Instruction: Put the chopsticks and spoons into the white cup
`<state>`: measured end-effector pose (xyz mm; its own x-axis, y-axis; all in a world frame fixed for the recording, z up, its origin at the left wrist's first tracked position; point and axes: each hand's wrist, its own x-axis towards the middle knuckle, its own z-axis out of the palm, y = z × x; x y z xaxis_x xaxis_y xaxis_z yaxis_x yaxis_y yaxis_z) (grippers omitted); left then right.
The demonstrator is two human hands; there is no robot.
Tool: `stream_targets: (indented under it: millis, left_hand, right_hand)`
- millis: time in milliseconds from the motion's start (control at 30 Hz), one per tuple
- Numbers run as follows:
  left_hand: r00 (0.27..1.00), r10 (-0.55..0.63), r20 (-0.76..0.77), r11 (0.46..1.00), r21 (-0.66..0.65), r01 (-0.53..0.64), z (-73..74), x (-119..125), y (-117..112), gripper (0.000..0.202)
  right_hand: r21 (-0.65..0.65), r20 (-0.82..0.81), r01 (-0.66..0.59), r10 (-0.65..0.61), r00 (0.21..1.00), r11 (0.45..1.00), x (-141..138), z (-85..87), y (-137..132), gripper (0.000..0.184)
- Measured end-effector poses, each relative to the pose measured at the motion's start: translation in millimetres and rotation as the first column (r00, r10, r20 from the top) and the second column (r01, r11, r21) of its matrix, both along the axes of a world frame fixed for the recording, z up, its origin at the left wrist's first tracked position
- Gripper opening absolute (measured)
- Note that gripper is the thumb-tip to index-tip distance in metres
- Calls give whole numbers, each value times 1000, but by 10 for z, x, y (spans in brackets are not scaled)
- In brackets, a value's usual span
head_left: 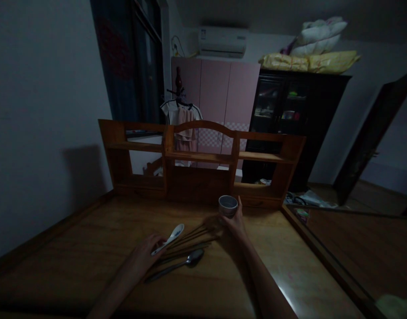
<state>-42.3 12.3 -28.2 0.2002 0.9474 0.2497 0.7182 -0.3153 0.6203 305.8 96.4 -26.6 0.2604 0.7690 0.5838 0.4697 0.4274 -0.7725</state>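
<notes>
My left hand (pixel 144 256) is closed on a white ceramic spoon (pixel 172 235) with blue marks, its bowl pointing up and to the right. My right hand (pixel 235 221) grips a small grey cup (pixel 228 205) from its right side, at the far part of the wooden desk (pixel 90 248). Between the hands lie several thin dark chopsticks (pixel 193 235), fanned out on the desk. A metal spoon (pixel 181 264) lies flat just in front of them, near my left hand.
A wooden shelf unit (pixel 203 159) stands along the desk's far edge. Beyond it are a pink wardrobe (pixel 223 97), a dark cabinet (pixel 290 115) with bedding on top, hanging clothes and an air conditioner. A raised wooden rim (pixel 326 257) borders the desk's right side.
</notes>
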Motion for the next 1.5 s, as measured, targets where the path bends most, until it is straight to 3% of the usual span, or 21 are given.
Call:
stream_targets:
  millis: [167, 300, 400, 500, 567, 633, 767, 900, 1000, 1167, 1333, 1500]
  left_hand:
    - [998, -15, -62, 1000, -22, 13, -21, -6, 34, 26]
    - [994, 7, -109, 999, -33, -11, -12, -2, 62, 29]
    - [992, 78, -95, 997, 31, -75, 150, 79, 133, 32]
    - [994, 90, -65, 977, 199, -76, 418, 248, 316, 30]
    - [999, -4, -37, 956, 292, 14, 561, 388, 510, 28]
    - [992, -123, 22, 943, 315, 110, 611, 525, 733, 26]
    - [950, -275, 147, 941, 246, 234, 426, 717, 1091, 26]
    - [931, -298, 213, 949, 170, 265, 178, 761, 1215, 26]
    - [919, -310, 242, 949, 133, 285, 115, 735, 1221, 27]
    - [912, -348, 217, 937, 56, 344, 6, 707, 1209, 36]
    - [920, -352, 173, 935, 24, 353, -195, 699, 1229, 31]
    - [910, -370, 188, 927, 6, 376, -227, 691, 1202, 27]
  right_hand:
    - [82, 124, 89, -99, 987, 993, -36, 178, -129, 104]
    - [186, 99, 168, -189, 977, 968, -122, 379, -320, 85]
    - [340, 63, 177, -210, 976, 924, -197, 492, -448, 68]
    - [454, 123, 75, -145, 982, 888, -258, 526, -522, 57]
    - [458, 215, -47, -59, 975, 888, -297, 514, -547, 50]
    - [391, 321, -168, 37, 946, 905, -337, 499, -567, 45]
    - [80, 535, -307, 219, 816, 948, -408, 512, -601, 37]
    - [-195, 663, -259, 322, 676, 946, -422, 501, -588, 29]
    - [-312, 688, -235, 389, 613, 921, -404, 442, -560, 29]
    - [-416, 705, -172, 436, 559, 893, -397, 333, -526, 33]
    - [-425, 735, -138, 430, 525, 895, -420, 265, -479, 29]
    - [-439, 737, -101, 422, 528, 893, -412, 250, -433, 29]
